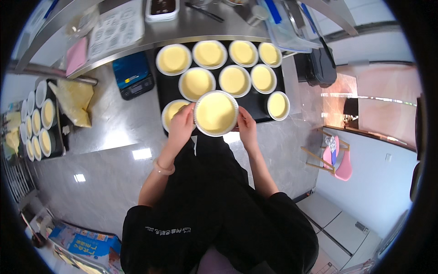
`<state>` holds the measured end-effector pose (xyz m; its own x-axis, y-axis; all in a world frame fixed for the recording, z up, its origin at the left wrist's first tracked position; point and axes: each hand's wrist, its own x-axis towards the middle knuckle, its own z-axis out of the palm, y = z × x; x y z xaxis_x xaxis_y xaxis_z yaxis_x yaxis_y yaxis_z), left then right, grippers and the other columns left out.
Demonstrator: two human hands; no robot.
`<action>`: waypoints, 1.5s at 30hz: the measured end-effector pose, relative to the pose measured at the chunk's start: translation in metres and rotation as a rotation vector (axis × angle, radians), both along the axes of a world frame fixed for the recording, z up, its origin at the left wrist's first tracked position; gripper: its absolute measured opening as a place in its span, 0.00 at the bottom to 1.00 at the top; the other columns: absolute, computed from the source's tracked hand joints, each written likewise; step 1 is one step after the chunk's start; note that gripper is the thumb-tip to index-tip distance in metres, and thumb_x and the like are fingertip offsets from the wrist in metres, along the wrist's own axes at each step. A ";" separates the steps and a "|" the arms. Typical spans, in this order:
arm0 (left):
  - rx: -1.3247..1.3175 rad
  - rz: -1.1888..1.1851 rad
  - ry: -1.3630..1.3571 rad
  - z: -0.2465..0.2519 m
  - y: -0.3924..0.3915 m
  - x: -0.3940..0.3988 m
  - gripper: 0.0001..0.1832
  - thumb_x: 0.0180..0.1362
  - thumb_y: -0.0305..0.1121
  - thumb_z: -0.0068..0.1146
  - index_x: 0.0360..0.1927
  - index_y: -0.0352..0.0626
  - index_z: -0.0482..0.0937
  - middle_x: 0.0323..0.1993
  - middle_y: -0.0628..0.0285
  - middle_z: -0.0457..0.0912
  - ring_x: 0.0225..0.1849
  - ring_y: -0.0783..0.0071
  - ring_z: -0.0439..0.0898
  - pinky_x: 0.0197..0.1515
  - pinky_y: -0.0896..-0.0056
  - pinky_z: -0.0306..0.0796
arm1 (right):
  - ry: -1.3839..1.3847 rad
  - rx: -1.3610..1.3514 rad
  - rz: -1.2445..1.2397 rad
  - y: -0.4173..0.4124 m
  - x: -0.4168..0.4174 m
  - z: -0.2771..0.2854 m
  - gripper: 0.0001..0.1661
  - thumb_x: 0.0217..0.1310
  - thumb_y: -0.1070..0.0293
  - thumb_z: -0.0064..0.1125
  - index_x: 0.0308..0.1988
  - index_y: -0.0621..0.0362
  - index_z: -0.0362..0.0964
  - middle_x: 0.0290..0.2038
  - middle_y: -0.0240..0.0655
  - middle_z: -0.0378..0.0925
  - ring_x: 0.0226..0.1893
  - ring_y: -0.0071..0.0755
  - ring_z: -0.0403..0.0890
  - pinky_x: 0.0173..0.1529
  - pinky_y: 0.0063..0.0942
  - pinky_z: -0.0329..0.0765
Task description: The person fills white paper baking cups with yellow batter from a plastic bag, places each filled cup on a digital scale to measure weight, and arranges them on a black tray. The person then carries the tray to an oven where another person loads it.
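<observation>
Between my two hands a round white fluted cup of pale yellow batter (216,113) is held above the front edge of a black baking tray (251,107). My left hand (182,124) grips its left side, and my right hand (246,126) grips its right side. Several similar filled cups stand on the tray, such as one in the middle (234,81) and one at the right front (278,106). Another filled cup (172,113) sits partly hidden behind my left hand.
Left of the tray lie a digital kitchen scale (137,88) and a plastic piping bag of yellow batter (76,102). Farther left, a second tray holds more cups (48,113). A steel shelf (191,29) overhangs the back, bearing a plastic bin of tools (291,41).
</observation>
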<state>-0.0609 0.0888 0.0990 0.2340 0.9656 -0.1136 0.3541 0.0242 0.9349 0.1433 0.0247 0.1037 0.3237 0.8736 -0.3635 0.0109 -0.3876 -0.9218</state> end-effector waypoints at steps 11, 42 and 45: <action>-0.022 -0.222 0.418 -0.054 0.007 0.163 0.12 0.55 0.33 0.41 0.40 0.42 0.73 0.36 0.53 0.77 0.38 0.55 0.75 0.38 0.61 0.68 | -0.016 -0.106 -0.108 -0.028 0.149 -0.078 0.20 0.63 0.70 0.38 0.53 0.67 0.58 0.33 0.35 0.72 0.26 0.23 0.75 0.26 0.21 0.77; 0.035 -0.413 0.390 -0.090 0.006 0.310 0.05 0.51 0.27 0.43 0.25 0.37 0.70 0.22 0.49 0.75 0.28 0.50 0.74 0.29 0.54 0.66 | -0.006 -0.191 -0.128 -0.042 0.295 -0.105 0.20 0.62 0.67 0.41 0.53 0.62 0.60 0.33 0.33 0.72 0.25 0.21 0.74 0.28 0.19 0.74; 0.021 -0.378 0.317 -0.061 0.005 0.296 0.07 0.53 0.30 0.43 0.30 0.36 0.71 0.25 0.48 0.75 0.29 0.49 0.74 0.30 0.54 0.65 | -0.011 -0.161 -0.142 -0.039 0.283 -0.074 0.20 0.62 0.67 0.42 0.53 0.62 0.60 0.35 0.34 0.73 0.25 0.20 0.74 0.27 0.18 0.74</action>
<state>0.2354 0.0942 0.0381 0.5251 0.8228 -0.2173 0.6018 -0.1785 0.7784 0.4267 -0.0142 0.0298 0.4441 0.7496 -0.4908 -0.0447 -0.5286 -0.8477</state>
